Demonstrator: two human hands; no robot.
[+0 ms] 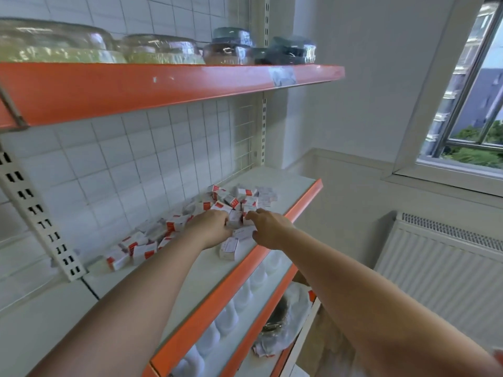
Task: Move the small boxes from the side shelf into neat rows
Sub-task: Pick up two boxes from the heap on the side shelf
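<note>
My left hand [212,227] pinches a small box [234,219] | my right hand [268,228] pinches the same box's far side | small boxes [190,221] lie scattered on the shelf [285,186]

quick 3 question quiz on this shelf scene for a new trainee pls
1. True or false: the small red and white cardboard boxes already stand in neat rows on the white shelf with the orange front edge.
2. Where are both hands? A) on the top shelf B) at the heap of boxes C) on the radiator
3. What sits on the top orange shelf?

Key
1. False, they lie in a loose heap.
2. B: left hand and right hand both reach into the heap.
3. Plastic-wrapped stacks of bowls.
</note>
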